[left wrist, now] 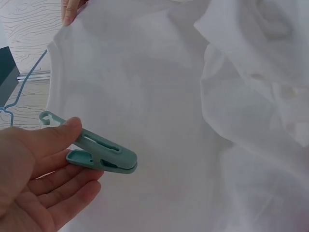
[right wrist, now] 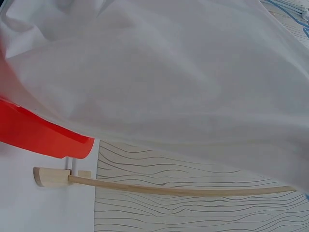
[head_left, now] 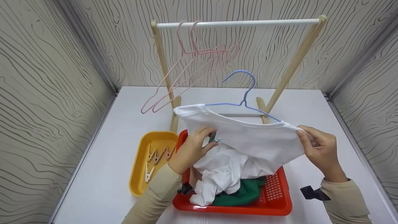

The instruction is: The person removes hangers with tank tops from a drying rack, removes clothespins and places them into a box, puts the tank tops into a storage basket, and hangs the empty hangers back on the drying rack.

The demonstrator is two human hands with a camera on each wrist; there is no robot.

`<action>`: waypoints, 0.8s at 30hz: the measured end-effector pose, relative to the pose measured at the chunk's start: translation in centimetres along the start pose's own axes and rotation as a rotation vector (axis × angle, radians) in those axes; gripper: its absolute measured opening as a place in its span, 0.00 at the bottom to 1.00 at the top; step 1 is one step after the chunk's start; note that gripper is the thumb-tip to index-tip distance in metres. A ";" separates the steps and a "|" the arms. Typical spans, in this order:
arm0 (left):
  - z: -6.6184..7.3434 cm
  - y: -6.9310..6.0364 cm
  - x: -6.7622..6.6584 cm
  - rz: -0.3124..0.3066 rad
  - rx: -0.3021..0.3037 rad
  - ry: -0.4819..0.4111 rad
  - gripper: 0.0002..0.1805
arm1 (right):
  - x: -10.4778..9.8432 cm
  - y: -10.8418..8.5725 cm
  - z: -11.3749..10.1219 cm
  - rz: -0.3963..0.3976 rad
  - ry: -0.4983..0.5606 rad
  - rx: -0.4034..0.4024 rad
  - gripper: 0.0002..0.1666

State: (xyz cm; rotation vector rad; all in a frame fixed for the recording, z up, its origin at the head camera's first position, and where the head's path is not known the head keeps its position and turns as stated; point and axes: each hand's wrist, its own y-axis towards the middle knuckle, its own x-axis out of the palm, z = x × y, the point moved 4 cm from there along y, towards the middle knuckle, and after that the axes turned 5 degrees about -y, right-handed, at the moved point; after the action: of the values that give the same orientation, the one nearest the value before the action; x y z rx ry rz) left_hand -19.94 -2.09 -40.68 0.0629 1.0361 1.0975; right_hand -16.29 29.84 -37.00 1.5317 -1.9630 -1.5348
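Observation:
A white shirt (head_left: pixel 252 137) hangs on a blue hanger (head_left: pixel 244 101), its neckline spread below the hanger's hook. My right hand (head_left: pixel 321 144) pinches the shirt at the right shoulder. Between thumb and fingers of my left hand (head_left: pixel 191 147) is a green clothespin (left wrist: pixel 111 152), held in front of the shirt's left part. In the left wrist view the clothespin's jaws look closed and grip no cloth. The shirt's lower part comes down over more white cloth (head_left: pixel 217 177) in a red basket (head_left: pixel 233 210). The right wrist view is mostly filled by the shirt (right wrist: pixel 169 82).
A yellow tray (head_left: pixel 134 174) with several clothespins (head_left: pixel 149 172) stands left of the basket. Green cloth (head_left: pixel 245 194) lies in the basket. Behind stands a wooden rack with a white rod (head_left: pixel 264 22); two pink hangers (head_left: pixel 183 53) hang at its left.

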 end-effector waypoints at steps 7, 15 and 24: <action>-1.1 -0.9 -0.6 0.036 -0.051 -0.009 0.21 | -0.1 -0.1 0.1 0.004 -0.001 0.001 0.08; -2.3 -1.8 -1.0 0.104 -0.079 0.022 0.20 | -0.1 -0.1 0.1 0.007 0.006 0.002 0.07; -3.2 -2.8 -1.4 0.092 -0.169 -0.020 0.20 | 0.0 -0.1 0.0 0.006 0.008 0.005 0.07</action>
State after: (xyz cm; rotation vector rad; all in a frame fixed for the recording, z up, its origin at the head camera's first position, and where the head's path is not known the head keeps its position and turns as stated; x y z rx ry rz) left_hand -20.34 -5.95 -42.94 -0.0139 0.9266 1.2617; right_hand -16.29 29.84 -37.08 1.5304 -1.9672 -1.5200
